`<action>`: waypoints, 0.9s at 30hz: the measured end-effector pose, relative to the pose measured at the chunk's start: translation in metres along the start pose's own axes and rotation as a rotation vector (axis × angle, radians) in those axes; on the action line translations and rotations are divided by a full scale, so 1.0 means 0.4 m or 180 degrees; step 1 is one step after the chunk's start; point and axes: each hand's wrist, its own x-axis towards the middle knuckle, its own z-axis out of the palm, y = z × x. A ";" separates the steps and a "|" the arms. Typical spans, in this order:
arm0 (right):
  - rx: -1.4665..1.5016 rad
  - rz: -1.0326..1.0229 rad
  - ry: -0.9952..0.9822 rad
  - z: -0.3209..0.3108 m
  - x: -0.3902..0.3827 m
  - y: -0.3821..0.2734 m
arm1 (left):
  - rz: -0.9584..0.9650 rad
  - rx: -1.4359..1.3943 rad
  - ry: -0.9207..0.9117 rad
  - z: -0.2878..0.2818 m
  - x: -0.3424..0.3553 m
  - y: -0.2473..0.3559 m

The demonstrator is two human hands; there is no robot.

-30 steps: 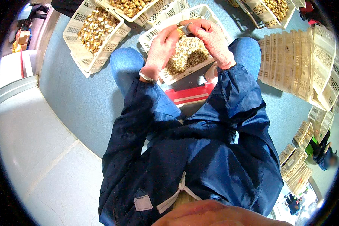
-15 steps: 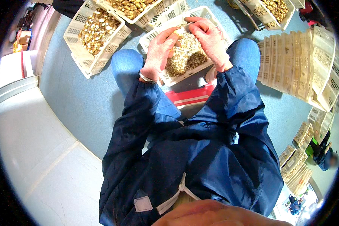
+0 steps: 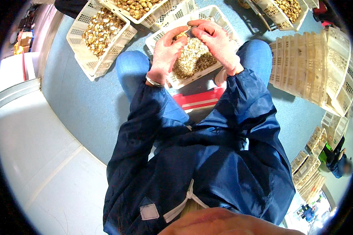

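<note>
Both my hands wear pink gloves with dark fingertips and meet above a white perforated crate (image 3: pixel 155 39). In the crate lies a heap of small whitish and brown bits (image 3: pixel 194 51), too fine to name for certain. My left hand (image 3: pixel 165 55) is closed, its thumb and fingers pinching a small yellow-brown piece (image 3: pixel 180 36) that looks like a mushroom. My right hand (image 3: pixel 219 43) is closed too, thumb and forefinger pressed together beside that piece. What the right fingertips hold, if anything, is too small and dark to make out.
Left stands a crate of brown and cream mushroom-like pieces (image 3: pixel 102 33), with another crate (image 3: pixel 164 17) behind. Stacked crates (image 3: pixel 302 64) rise at the right; another filled crate (image 3: pixel 288 11) is at the far right. A red-and-white object (image 3: pixel 200 98) sits between my knees. A person (image 3: pixel 339 162) is farther off.
My right hand has moved slightly left and its fingertips have come in against those of my left hand. The left fingers have shifted a little around the piece. The crates have not moved.
</note>
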 end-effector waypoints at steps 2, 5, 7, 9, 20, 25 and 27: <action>0.0245 0.0106 0.0162 0.000 0.005 0.009 | 0.0175 0.0073 0.0115 0.003 -0.001 -0.004; 0.0308 -0.0039 0.0135 -0.011 0.005 0.011 | 0.0320 0.0344 0.0272 0.007 0.010 -0.018; 0.0184 -0.0169 0.0133 0.003 0.005 0.025 | 0.0385 0.0607 0.0343 0.005 0.013 -0.024; 0.0137 0.0104 0.0217 0.000 0.005 0.021 | 0.0479 0.0869 0.0371 0.005 0.012 -0.019; -0.0262 -0.0669 -0.0155 -0.002 0.007 0.029 | -0.0055 0.0047 0.0488 0.013 -0.005 0.017; -0.0339 -0.0570 -0.0066 -0.010 0.007 0.031 | -0.0096 0.0139 0.0455 0.009 0.002 0.008; -0.0309 -0.0537 -0.0053 -0.007 0.006 0.026 | -0.0127 0.0165 0.0460 0.012 -0.002 0.018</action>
